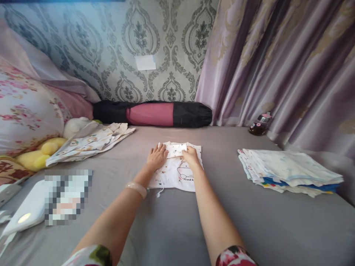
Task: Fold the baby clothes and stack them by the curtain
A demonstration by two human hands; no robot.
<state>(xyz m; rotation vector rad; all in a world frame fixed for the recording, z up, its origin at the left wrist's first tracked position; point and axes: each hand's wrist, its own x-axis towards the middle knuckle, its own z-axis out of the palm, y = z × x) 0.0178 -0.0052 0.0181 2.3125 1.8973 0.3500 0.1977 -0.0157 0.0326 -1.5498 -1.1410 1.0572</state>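
A small white child's garment (172,175) with a cartoon print and a tied cord at its near edge lies on the grey bed sheet (169,229). Part of it, with a dotted pattern, is folded over at the far side. My left hand (157,157) rests flat on the garment's left side, fingers stretched out and pointing away from me. At the right end of the folded strip, my right hand (191,155) is closed, its thumb and fingers pinching the cloth. Part of the cartoon print is covered by my right wrist.
To the right sits a stack of folded clothes (291,170), with a dark bottle (260,123) behind it. Spread clothing (94,142) lies at left by plush toys (36,157). A white device (30,207) is near left; a long black-and-red bag (151,113) lines the wall.
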